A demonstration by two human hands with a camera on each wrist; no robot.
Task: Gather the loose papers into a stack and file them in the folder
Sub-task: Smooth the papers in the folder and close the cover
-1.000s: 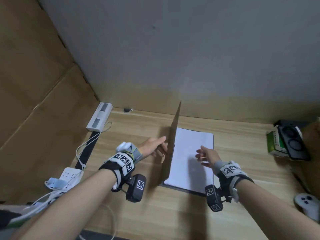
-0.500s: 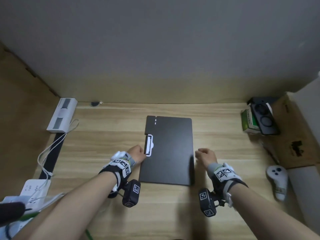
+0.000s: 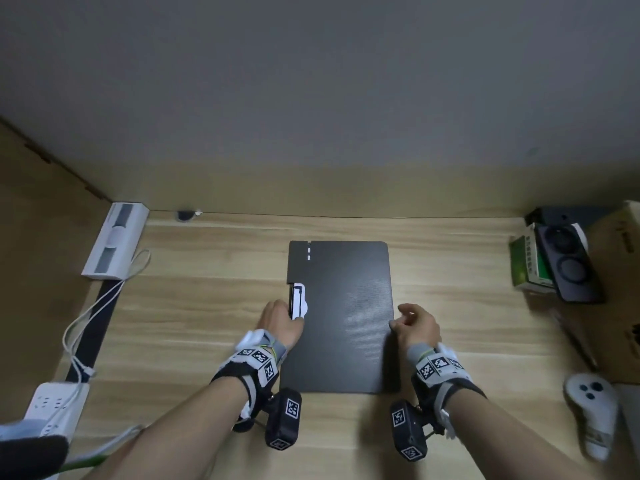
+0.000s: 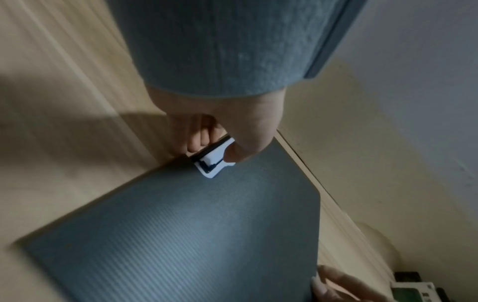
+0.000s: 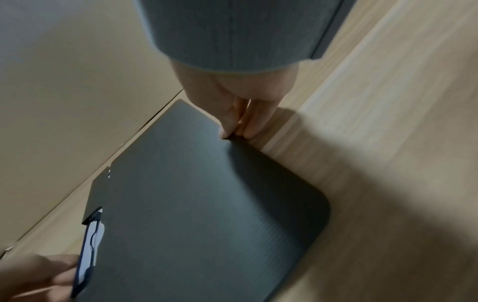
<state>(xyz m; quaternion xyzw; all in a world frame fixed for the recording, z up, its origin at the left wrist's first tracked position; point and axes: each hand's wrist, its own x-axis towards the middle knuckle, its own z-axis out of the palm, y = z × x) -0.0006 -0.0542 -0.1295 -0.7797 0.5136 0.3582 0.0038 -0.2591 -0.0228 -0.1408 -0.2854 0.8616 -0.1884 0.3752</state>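
Observation:
A black folder (image 3: pixel 341 317) lies shut and flat in the middle of the wooden desk, and no paper shows outside it. My left hand (image 3: pixel 280 318) is at its left edge and pinches the white clasp (image 3: pixel 298 303). In the left wrist view the thumb lies on top of the clasp (image 4: pixel 214 161) and the fingers (image 4: pixel 196 141) sit against its outer side. My right hand (image 3: pixel 412 323) is at the folder's right edge. In the right wrist view the thumb and fingertips (image 5: pixel 248 130) close on that edge of the folder (image 5: pixel 194 204).
A white box (image 3: pixel 116 240) stands at the back left, with a power strip (image 3: pixel 55 407) and cables along the left edge. At the right are a green box (image 3: pixel 526 265) under a dark device, a white controller (image 3: pixel 592 414) and a cardboard box (image 3: pixel 620 289).
The folder's cover, upright a second ago over a white sheet, now lies shut. My left hand has gone to the clasp and my right hand to the right edge.

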